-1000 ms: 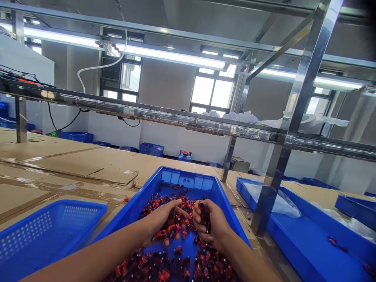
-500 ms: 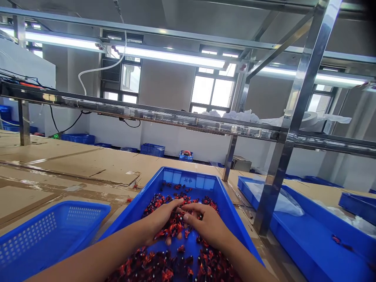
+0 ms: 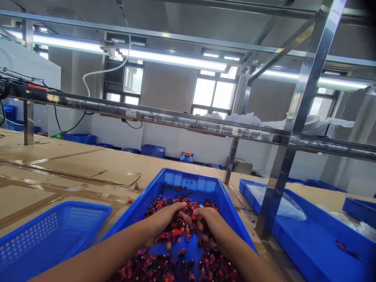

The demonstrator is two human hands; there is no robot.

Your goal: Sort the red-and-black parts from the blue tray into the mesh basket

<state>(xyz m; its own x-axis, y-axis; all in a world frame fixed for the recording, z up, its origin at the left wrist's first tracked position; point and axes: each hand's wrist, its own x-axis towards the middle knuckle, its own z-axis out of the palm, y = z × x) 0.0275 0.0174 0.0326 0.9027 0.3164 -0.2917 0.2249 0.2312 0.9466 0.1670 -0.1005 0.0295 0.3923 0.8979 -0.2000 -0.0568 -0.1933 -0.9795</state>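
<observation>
The left hand (image 3: 163, 221) and right hand (image 3: 208, 223) are down in a blue tray (image 3: 188, 176), fingers (image 3: 202, 213) curled and close together. Small red-and-black pieces (image 3: 213, 266) heap around and beneath them; any grip is hidden.

Two hands: one left hand (image 3: 166, 221), one right hand (image 3: 207, 223), both in one blue tray (image 3: 227, 207) at bottom centre, among red-and-black pieces (image 3: 173, 266), too many to count. One perforated blue basket (image 3: 38, 243) sits lower left; one wide blue tray (image 3: 305, 231) right of centre, one blue crate (image 3: 360, 209) at the right edge — and three fluorescent tube lights (image 3: 173, 60) cross the upper frame.
</observation>
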